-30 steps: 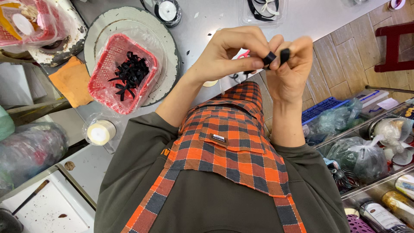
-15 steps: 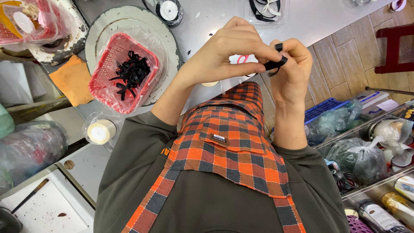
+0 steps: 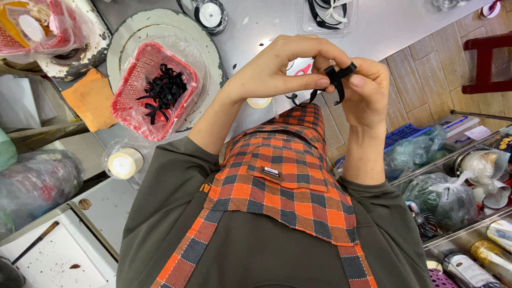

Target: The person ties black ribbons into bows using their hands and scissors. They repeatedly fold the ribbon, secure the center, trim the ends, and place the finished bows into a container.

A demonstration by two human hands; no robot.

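Note:
Both my hands are raised together above my orange plaid apron, working a thin black ribbon. My left hand pinches the ribbon with thumb and forefinger. My right hand holds the ribbon's folded loop against its fingertips. A loose tail of the ribbon hangs down under my left hand. To the left, on a round grey plate, a red plastic basket lined with clear film holds several black ribbon bows.
A white-cored spool and a clear tray of black ribbon sit at the far side of the grey table. An orange cloth and a wrapped tape roll lie left. Bagged goods and bottles crowd the right; a red stool stands behind.
My fingertips have closed in on each other. The two ribbon ends that stood apart are now folded and crossed into a loop between both hands.

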